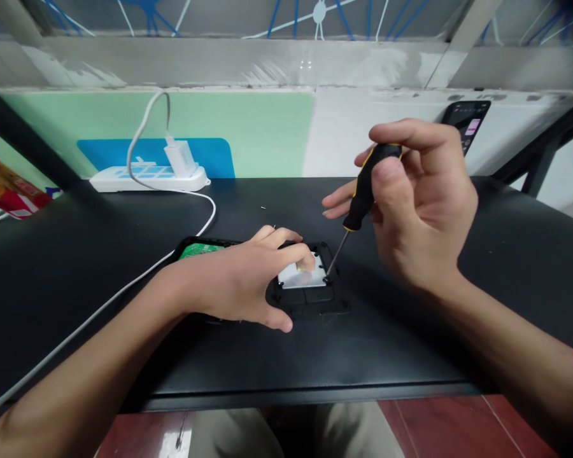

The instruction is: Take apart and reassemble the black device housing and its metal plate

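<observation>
A black plastic housing [187, 242] lies on the dark table, with a green circuit board [201, 249] in its left part and a silvery metal plate [296, 277] toward its right end. My left hand [233, 280] reaches across the housing, thumb stretched out toward me and index fingertip resting on the plate; it hides the middle of the housing. My right hand [424, 203] is closed around a black and yellow screwdriver [363, 197]. The screwdriver slants down, its tip touching a screw spot at the plate's front right corner.
A white power strip [148, 181] with a charger [179, 158] stands against the wall. Its white cable [138, 283] runs across the table's left side. A phone [463, 124] leans at the back right, a red packet [12, 187] lies far left, and a tiny screw-like piece [263, 207] lies behind my left hand.
</observation>
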Demonstrator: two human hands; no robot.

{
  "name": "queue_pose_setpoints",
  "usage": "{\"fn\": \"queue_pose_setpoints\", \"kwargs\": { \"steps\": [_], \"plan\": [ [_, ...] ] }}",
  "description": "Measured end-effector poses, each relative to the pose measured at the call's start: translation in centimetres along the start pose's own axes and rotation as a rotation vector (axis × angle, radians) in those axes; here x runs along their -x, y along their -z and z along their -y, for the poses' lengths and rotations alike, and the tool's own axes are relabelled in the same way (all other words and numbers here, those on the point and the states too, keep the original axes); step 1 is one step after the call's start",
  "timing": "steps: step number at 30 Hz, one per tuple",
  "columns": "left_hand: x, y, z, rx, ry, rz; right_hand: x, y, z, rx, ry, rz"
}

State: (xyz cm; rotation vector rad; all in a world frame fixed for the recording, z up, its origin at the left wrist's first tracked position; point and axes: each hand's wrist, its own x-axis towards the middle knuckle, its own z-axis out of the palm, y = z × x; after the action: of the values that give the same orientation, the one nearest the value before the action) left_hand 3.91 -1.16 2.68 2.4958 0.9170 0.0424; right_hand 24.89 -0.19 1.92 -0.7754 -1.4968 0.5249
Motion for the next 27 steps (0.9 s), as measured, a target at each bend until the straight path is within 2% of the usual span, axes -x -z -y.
{"fn": "queue_pose_setpoints", "kwargs": {
  "steps": [7, 10, 14, 16, 21, 25, 27],
  "plan": [
    [-0.1, -0.3, 0.4, 0.010, -0.018, -0.041, 0.2, -0.4, 0.8, -0.091, 0.021, 0.026],
    [-0.1, -0.2, 0.4, 0.012, -0.005, -0.046, 0.3, -0.4, 1.1, -0.101, -0.018, 0.019],
    [0.0, -0.1, 0.3, 0.004, 0.029, -0.046, 0.4, -0.5, 1.1, -0.164, 0.000, 0.049],
    [0.0, 0.0, 0.3, -0.014, 0.040, -0.045, 0.3, -0.5, 0.7, -0.165, 0.058, 0.059],
    [-0.2, -0.1, 0.5, -0.080, 0.060, -0.046, -0.4, -0.3, -0.9, -0.083, 0.409, 0.074],
    [-0.2, -0.2, 0.6, -0.109, 0.075, -0.044, -0.6, 0.0, -1.5, 0.040, 0.469, -0.006],
    [-0.1, -0.2, 0.6, -0.115, 0.082, -0.038, -0.4, -0.1, -1.6, 0.046, 0.461, -0.002]
  ]
}}
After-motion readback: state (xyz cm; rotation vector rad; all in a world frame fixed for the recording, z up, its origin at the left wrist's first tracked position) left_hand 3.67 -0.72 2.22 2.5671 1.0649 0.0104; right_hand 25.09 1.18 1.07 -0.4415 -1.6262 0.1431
